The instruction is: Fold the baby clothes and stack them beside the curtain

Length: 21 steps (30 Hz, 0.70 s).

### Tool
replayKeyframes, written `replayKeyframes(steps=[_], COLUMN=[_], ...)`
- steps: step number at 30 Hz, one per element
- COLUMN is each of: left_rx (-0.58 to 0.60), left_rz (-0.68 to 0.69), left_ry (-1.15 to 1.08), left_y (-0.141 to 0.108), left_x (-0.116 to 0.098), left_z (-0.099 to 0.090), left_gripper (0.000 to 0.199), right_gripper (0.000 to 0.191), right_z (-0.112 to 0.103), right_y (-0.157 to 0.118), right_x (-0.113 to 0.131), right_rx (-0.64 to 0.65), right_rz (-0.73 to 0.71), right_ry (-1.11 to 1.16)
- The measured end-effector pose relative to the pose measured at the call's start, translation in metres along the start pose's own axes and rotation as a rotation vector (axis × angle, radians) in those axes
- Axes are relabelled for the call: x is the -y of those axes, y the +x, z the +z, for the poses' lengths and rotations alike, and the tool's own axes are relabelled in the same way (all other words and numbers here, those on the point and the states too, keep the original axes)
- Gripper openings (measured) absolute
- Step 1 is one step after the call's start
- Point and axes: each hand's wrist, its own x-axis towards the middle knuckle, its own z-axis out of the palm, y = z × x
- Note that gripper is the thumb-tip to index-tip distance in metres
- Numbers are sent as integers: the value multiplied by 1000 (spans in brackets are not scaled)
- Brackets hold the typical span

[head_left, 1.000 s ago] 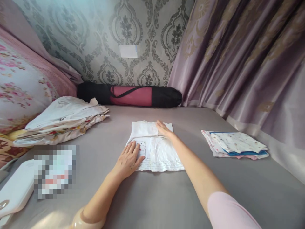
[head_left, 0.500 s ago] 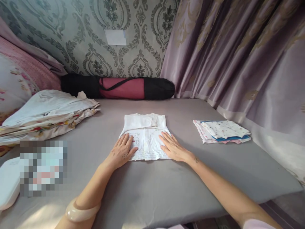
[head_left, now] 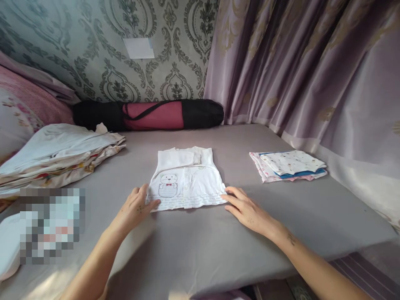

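A small white baby shirt (head_left: 200, 187) lies flat on the grey bed sheet, its sleeves folded across the top. A bear with a red bow tie is printed on its left half, and a button placket runs down the middle. My left hand (head_left: 136, 206) is at the shirt's lower left corner, thumb over the hem and fingers along the side edge. At the lower right corner, my right hand (head_left: 246, 208) has its fingers apart, the tips touching the shirt's edge. Neither hand visibly grips the cloth.
A stack of folded small clothes (head_left: 289, 164) lies to the right. On the left is a pile of pale cloth (head_left: 62, 152), with a white object (head_left: 12, 237) and a blurred patch nearer me. A black and red long bag (head_left: 153, 115) lies along the wall.
Both hands have slid outward and toward me, from flat on the shirt's front to its lower corners. The bear print is now uncovered. The view has shifted slightly right.
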Motion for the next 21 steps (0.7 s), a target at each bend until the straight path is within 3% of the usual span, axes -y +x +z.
replayKeyframes(steps=[4, 8, 15, 18, 21], left_rx=[97, 97, 151, 118, 12], left_rz=[-73, -48, 104, 229, 331], left_ry=[-110, -218, -377, -330, -192], left_y=[-13, -15, -18, -23, -22], left_x=[3, 6, 13, 15, 17], left_z=[-9, -8, -11, -10, -2], left_gripper=[63, 64, 45, 42, 47], right_gripper=[24, 24, 28, 36, 35], right_z=[1, -1, -3, 0, 5], right_y=[5, 10, 9, 11, 16], right_x=[-2, -1, 2, 1, -3], right_rx=[-17, -30, -52, -50, -85], right_rz=[8, -33, -25, -26, -22], right_ry=[-125, -130, 22, 63, 69])
